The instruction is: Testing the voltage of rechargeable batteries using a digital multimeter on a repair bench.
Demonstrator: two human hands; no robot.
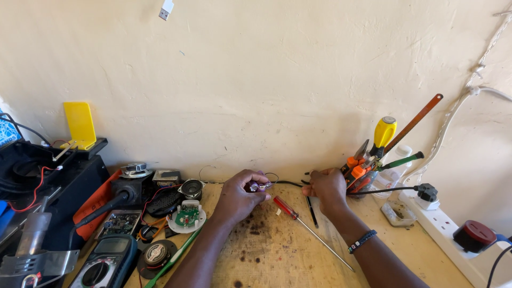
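Note:
My left hand (pixel 240 196) is closed around a small purple part (pixel 258 186) with thin wires, held near the back of the wooden bench (pixel 277 250). My right hand (pixel 326 188) grips a black cable (pixel 290 183) that runs from the purple part toward a holder of tools (pixel 368 168). A red-handled screwdriver (pixel 309 226) and a thin black tool (pixel 311 210) lie on the bench between and just below my hands.
To the left lie small speakers (pixel 191 188), a round circuit board (pixel 187 215), a multimeter (pixel 104 261) and black equipment (pixel 48 181). On the right stands a white power strip (pixel 442 226) with plugs. A plastered wall rises behind the bench.

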